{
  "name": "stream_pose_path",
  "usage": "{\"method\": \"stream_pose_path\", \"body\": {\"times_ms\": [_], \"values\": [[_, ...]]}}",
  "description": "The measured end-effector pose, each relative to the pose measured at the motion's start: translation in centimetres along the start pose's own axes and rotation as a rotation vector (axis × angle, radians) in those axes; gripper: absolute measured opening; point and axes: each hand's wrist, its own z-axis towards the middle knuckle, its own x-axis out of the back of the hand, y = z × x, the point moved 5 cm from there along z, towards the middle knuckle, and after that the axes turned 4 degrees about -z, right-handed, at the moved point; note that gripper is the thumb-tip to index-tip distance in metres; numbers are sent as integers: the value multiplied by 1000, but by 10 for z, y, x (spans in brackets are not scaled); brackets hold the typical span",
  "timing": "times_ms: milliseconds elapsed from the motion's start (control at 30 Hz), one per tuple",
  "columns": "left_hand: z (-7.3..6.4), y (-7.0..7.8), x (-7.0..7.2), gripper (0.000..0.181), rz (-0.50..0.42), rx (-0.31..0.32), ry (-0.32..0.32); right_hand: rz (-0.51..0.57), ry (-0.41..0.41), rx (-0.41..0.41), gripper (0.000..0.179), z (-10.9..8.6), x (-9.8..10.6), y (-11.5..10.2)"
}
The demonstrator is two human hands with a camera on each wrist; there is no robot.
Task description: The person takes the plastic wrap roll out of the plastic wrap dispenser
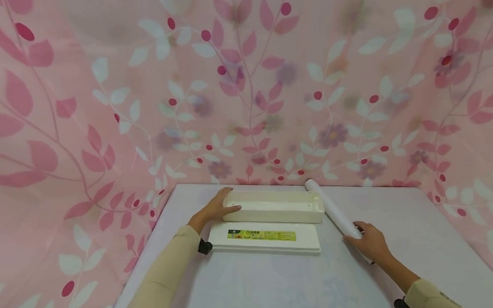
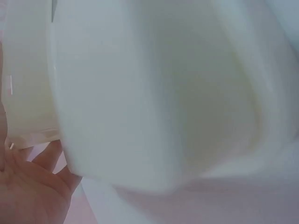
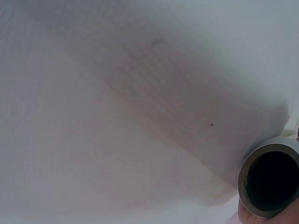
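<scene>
A long cream plastic box (image 1: 278,214), with its top uncovered, sits near the back of the table. My left hand (image 1: 216,208) grips its left end, thumb over the front wall and fingers towards the back. In the left wrist view, fingers curl at the end of the box (image 2: 28,93). Just in front lies a white lid (image 1: 267,246) bearing a green and yellow label (image 1: 261,235). My right hand (image 1: 372,242) grips the near part of a white roll (image 1: 335,210), which slants towards the back. The right wrist view shows the roll's hollow, brown-rimmed end (image 3: 243,182).
A pale cloth covers the table (image 1: 244,287). Behind it and along both sides hangs a pink floral curtain (image 1: 248,103). The roll's far end is close to the table's back edge, beside the box's right end.
</scene>
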Motion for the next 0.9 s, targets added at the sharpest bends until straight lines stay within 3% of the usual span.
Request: {"method": "stream_pose_path", "body": {"times_ms": [433, 633, 767, 900], "values": [[-5, -2, 3, 93, -7, 6, 1, 13, -10, -38, 67, -10, 2, -2], [-3, -2, 7, 96, 80, 3, -11, 25, -15, -43, 72, -11, 5, -5], [-13, 3, 21, 92, 157, -42, -11, -12, -89, -8, 87, -6, 17, -6], [-33, 12, 46, 79, 208, 2, -2, -67, -86, 107, 90, 4, 50, -1]]}}
